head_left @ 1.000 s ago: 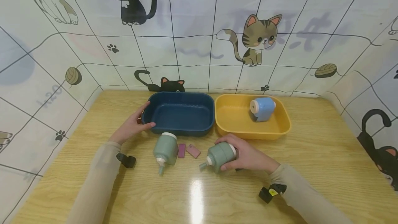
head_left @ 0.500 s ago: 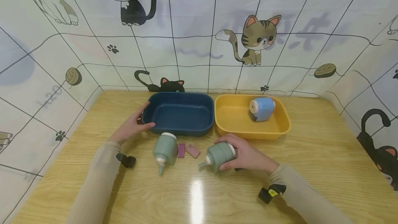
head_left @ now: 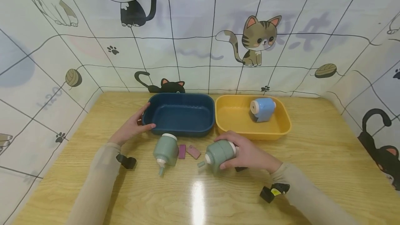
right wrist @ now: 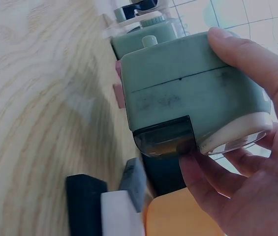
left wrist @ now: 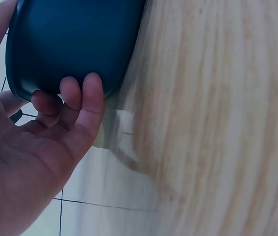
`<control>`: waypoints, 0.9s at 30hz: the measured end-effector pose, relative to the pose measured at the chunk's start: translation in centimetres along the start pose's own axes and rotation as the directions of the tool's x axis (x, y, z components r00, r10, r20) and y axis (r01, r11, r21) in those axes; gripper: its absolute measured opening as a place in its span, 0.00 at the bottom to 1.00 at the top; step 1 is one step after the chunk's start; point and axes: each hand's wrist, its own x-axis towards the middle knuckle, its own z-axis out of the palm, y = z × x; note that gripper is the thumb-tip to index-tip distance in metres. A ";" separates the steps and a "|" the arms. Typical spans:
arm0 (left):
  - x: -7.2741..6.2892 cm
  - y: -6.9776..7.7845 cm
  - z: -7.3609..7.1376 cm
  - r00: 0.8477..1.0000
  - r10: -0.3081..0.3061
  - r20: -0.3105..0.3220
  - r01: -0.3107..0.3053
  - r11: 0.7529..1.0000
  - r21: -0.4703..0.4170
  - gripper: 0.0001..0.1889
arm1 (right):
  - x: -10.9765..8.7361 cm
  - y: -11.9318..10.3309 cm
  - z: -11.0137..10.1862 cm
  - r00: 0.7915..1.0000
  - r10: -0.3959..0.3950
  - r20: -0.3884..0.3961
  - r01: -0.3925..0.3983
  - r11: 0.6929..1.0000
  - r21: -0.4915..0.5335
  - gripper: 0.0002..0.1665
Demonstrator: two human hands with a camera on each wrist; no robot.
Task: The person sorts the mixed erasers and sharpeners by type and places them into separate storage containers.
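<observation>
In the head view my left hand (head_left: 132, 126) holds the left end of a dark blue tray (head_left: 181, 133), with thumb and fingers spread around its corner. The left wrist view shows curled fingertips against the tray's outer wall (left wrist: 75, 44). My right hand (head_left: 247, 152) grips a green crank pencil sharpener (head_left: 220, 153), its handle pointing left. In the right wrist view this sharpener (right wrist: 178, 78) shows a clear shavings drawer and a pale round end, held between thumb and fingers. A second green pencil sharpener (head_left: 166, 148) lies on the table before the blue tray.
A yellow tray (head_left: 250, 135) adjoins the blue one and holds a blue pencil sharpener (head_left: 265, 108). A purple block (head_left: 182, 151) and a pink block (head_left: 193, 152), eraser-like, lie between the green sharpeners. Black (right wrist: 85, 204) and white (right wrist: 120, 211) blocks sit under the right hand.
My right hand has raised the green pencil sharpener slightly and moved it a little to the left. The left hand and both trays stay in place.
</observation>
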 end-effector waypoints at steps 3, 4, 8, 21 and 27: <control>-0.1 0.1 0.0 1.000 -0.003 0.005 0.003 1.000 0.005 0.46 | 0.1 -0.3 -0.2 1.000 -0.008 -0.006 0.008 1.000 -0.009 0.40; -0.1 0.1 0.0 1.000 -0.003 0.006 0.003 1.000 0.008 0.46 | 0.1 -0.4 -0.3 1.000 -0.004 -0.007 0.003 1.000 -0.005 0.40; -0.1 0.1 0.0 1.000 -0.001 0.010 0.001 1.000 0.022 0.47 | 0.1 -1.0 -0.6 1.000 0.030 -0.004 -0.030 0.999 0.015 0.40; -0.1 0.2 0.0 1.000 -0.017 0.016 0.017 1.000 0.021 0.47 | 0.0 -2.2 -2.0 1.000 0.028 -0.012 -0.029 1.000 -0.009 0.40; -0.2 0.1 -0.1 1.000 -0.017 0.020 0.017 1.000 0.007 0.47 | 0.0 -2.6 -2.4 1.000 0.024 -0.012 -0.024 1.000 -0.018 0.40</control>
